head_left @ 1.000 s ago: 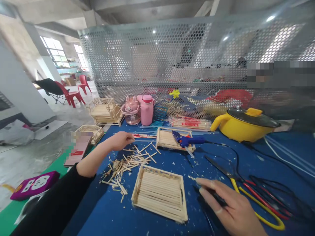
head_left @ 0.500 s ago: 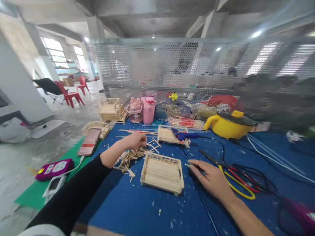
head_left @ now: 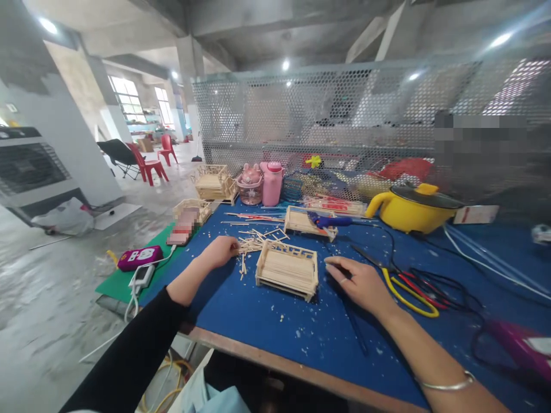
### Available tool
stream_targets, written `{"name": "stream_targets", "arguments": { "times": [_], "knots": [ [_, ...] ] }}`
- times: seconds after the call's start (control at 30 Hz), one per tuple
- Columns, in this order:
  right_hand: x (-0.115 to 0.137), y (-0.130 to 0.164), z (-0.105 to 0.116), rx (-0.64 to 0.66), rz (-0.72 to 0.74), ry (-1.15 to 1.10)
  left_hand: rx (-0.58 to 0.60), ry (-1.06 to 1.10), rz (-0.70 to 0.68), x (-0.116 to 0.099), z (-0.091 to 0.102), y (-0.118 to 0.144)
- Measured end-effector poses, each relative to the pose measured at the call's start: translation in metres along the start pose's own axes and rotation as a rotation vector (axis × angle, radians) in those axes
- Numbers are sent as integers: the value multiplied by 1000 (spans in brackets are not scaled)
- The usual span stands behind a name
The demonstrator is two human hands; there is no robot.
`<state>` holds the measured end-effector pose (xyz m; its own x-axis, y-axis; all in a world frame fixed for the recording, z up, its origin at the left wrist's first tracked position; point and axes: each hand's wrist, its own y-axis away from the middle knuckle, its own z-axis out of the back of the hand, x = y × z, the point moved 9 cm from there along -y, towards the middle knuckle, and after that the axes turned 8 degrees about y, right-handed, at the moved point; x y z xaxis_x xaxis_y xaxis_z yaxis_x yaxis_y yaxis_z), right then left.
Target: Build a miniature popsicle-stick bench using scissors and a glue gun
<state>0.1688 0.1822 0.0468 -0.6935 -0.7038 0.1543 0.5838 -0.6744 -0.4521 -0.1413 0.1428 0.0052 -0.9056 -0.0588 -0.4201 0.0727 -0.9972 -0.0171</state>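
Note:
My left hand point(head_left: 220, 251) is at the left edge of a loose pile of thin wooden sticks point(head_left: 252, 244), its fingers drawn together. What they hold, if anything, is hidden. In front of me stands a small rectangular wooden-stick tray point(head_left: 287, 268) with a slatted base and raised openwork sides. Just right of it, my right hand point(head_left: 357, 281) hovers low over the blue table, fingers loosely curved and apart, with nothing visible in them. Behind the tray, a blue glue gun point(head_left: 329, 221) lies across another wooden-stick tray point(head_left: 297, 222).
Scissors with yellow handles point(head_left: 407, 298) and dark cables lie to the right. A yellow pot point(head_left: 415, 212) stands at the back right. Pink bottle point(head_left: 272, 184), stacked wooden pieces point(head_left: 215, 183) and a phone point(head_left: 183, 226) are at the left. A perforated metal screen point(head_left: 275, 115) closes the back.
My left hand has moved down and left relative to the stick pile. My right hand remains beside the tray. The camera view has shifted, showing the table's front edge.

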Motion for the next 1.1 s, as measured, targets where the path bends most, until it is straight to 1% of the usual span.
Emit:
{"name": "stream_targets", "arguments": {
  "times": [0.13,0.2,0.3,0.37,0.47,0.5,0.57,0.63,0.67,0.73,0.77,0.83,0.93,1.03,1.07,1.1],
  "knots": [
    [-2,0,-3,28,-7,-17,-68,81,-57,-8,7,-34],
    [-6,0,-4,36,-26,-24,-114,103,-67,-6,14,-42],
    [-7,3,-3,31,-42,-59,-233,110,-72,2,25,-41],
    [-1,6,-2,13,-25,-120,-265,120,-93,4,26,-35],
    [20,10,-4,21,39,-254,-189,153,-196,-5,17,-27],
    [27,10,-8,50,44,-286,-148,155,-234,-10,12,-25],
    [36,10,-20,145,8,-323,-60,138,-276,-20,3,-20],
    [40,9,-34,249,-54,-345,34,93,-246,-25,-7,-14],
    [41,9,-39,278,-78,-357,83,68,-210,-25,-14,-12],
    [41,9,-42,283,-110,-375,161,13,-135,-24,-27,-6],
    [40,10,-42,269,-123,-380,174,-18,-103,-23,-31,-5],
    [36,15,-40,252,-133,-384,142,-87,-61,-25,-38,-5],
    [30,26,-37,277,-106,-361,38,-171,-36,-30,-42,-12],
    [21,36,-35,319,-89,-326,-108,-215,-5,-37,-36,-27],
    [19,37,-35,341,-77,-318,-146,-222,-23,-43,-34,-33],
    [18,38,-35,363,-59,-316,-158,-221,-71,-51,-34,-40]
  ]
}}
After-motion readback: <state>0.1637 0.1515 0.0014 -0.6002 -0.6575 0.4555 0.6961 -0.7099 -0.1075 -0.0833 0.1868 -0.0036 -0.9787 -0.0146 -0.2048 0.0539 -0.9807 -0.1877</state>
